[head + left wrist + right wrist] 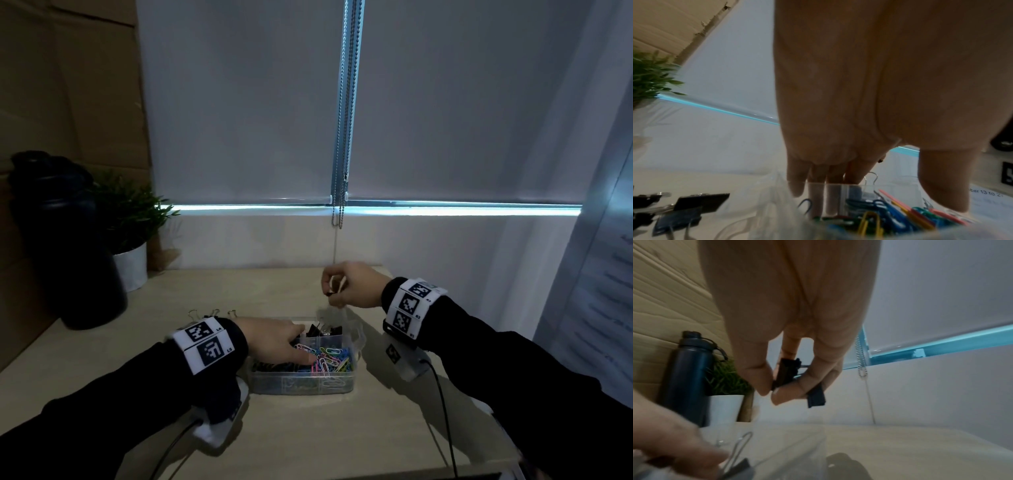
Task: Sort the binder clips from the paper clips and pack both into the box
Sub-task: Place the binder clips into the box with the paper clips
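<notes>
the right grip [346, 286] pinches black binder clips [786, 373] above the box [301, 385], at its 12 o'clock; the left grip [274, 339], fingers straight, touches paper clips [329, 359] inside the box on the surface [329, 438].

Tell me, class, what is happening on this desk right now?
A person is sorting clips into a clear compartment box. Their left hand reaches into it, fingers extended over the coloured paper clips. The right hand, raised above the box's far side, pinches small black binder clips. Some binder clips already sit in a back compartment, and more lie loose on the desk to the left.
</notes>
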